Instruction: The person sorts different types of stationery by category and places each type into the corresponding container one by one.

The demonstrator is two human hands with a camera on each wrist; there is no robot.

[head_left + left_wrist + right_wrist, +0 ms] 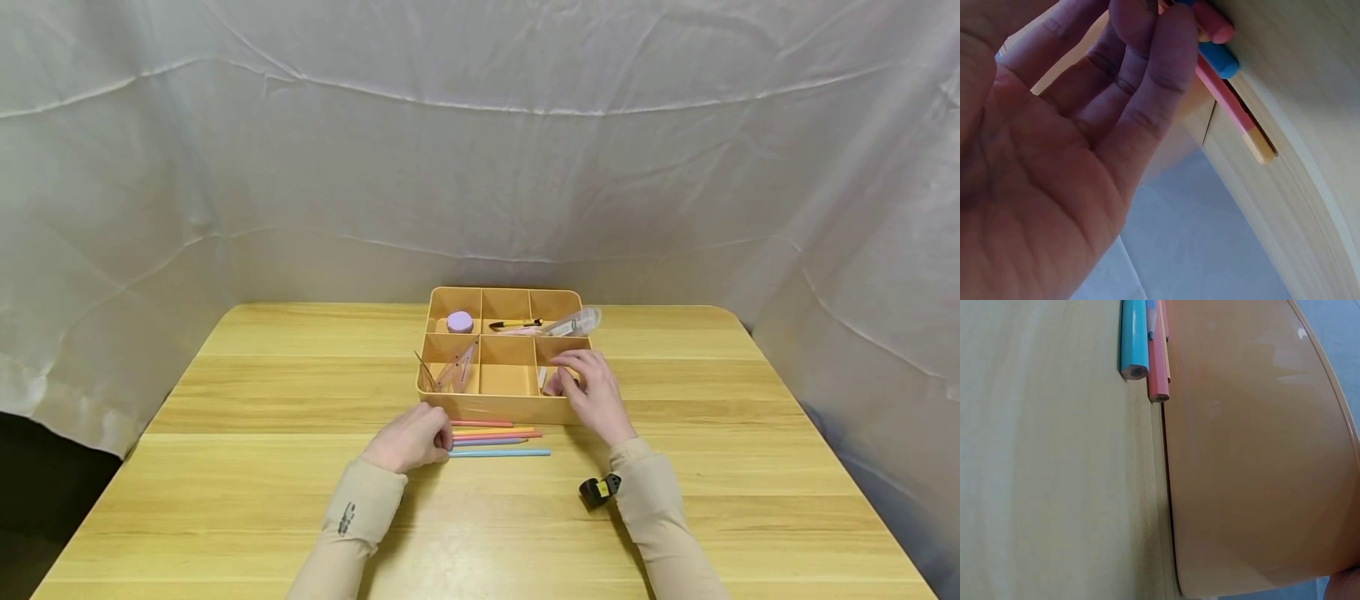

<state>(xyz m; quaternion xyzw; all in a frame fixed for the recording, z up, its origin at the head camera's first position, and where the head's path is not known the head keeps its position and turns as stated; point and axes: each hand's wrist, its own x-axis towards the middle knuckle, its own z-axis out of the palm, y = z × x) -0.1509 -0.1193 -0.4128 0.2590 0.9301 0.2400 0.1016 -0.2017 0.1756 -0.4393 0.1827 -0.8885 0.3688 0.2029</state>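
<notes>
My left hand (411, 437) holds the left ends of several coloured pencils (498, 453) lying along the front of an orange divided organizer (487, 407). In the left wrist view its fingertips bunch at the pencils, and a blue end (1221, 61) and a pink pencil with a yellow end (1235, 111) stick out past them. My right hand (596, 393) hovers over the front right compartment, fingers loosely bent and thumb apart. Below its fingers lie a pink item (553, 385) and a small white block (542, 377). Only a bit of that hand shows in the right wrist view.
In the organizer's back row sit a purple round item (460, 322), a yellow and black pen (513, 323) and a clear tube-like case (577, 322). Clear set squares (459, 371) lean in the front left compartment. A black tape dispenser-like item (596, 492) lies by the right sleeve.
</notes>
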